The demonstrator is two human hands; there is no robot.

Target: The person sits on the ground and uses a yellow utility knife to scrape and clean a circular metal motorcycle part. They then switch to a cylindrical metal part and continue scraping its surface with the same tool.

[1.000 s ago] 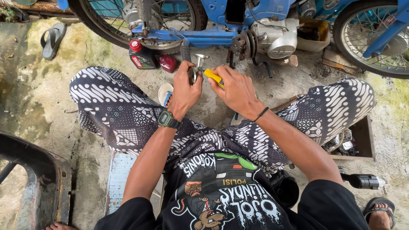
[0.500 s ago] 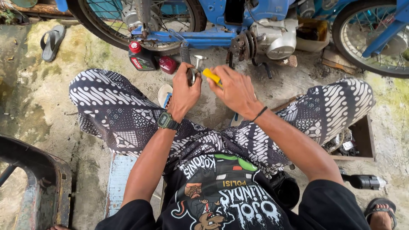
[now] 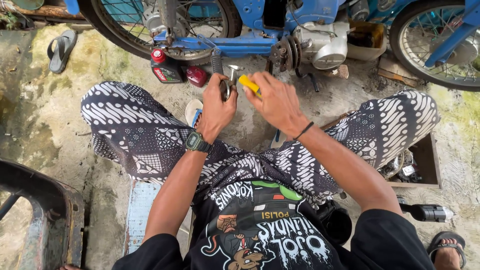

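Valve-like metal part (image 3: 231,74), a small flat-headed stem with a spring around it as far as we can tell, sits upper centre of the frame, pinched in our left hand (image 3: 216,106). Against the earlier pictures, little has shifted: both hands stay at the same spot, so the work on the part goes on unchanged.

Left to right:
- Left forearm runs up from lower centre, wristwatch (image 3: 196,142) facing the camera. Fingers curled tight around the part.
- Right hand (image 3: 276,102) just beside the left, knuckles up, fingers closed on a yellow-handled tool (image 3: 249,85). Its tip meets the part; the contact point is hidden.
- Black cord bracelet on the right wrist.

Beyond the hands: oil bottle with red cap (image 3: 164,67) and blue motorcycle (image 3: 280,30) across the top.
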